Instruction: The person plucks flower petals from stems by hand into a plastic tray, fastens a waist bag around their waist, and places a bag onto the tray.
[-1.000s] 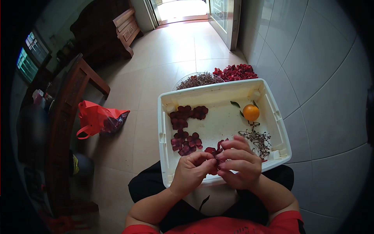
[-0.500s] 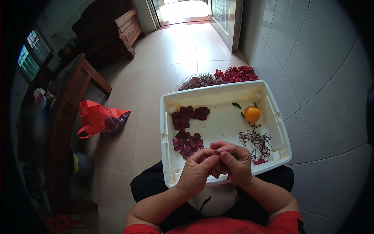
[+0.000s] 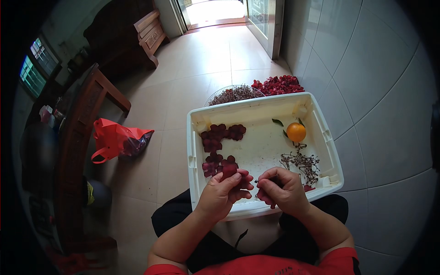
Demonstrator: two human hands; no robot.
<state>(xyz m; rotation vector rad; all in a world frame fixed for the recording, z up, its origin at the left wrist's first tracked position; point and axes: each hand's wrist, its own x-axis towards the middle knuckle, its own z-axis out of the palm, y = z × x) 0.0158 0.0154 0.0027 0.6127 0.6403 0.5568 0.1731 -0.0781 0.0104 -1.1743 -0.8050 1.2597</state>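
Observation:
My left hand, over the near left part of a white plastic tub, has its thumb closed on a dark red artificial flower. To its right, my right hand pinches a thin dark stem piece; dark red petals hang below its fingers. The hands are apart. Several dark red flower heads lie along the tub's left side. A pile of thin brown stems lies on the right, partly behind my right hand. Above it sits an orange beside green leaves.
The tub rests at my lap. Beyond it stand a clear basket of brown stems and a heap of red flowers. A red bag is on the floor at left, near a wooden table. A tiled wall runs along the right.
My hands were together over the flower and have moved apart. The left has gone left with the flower; the right has shifted slightly right and down with the stem piece.

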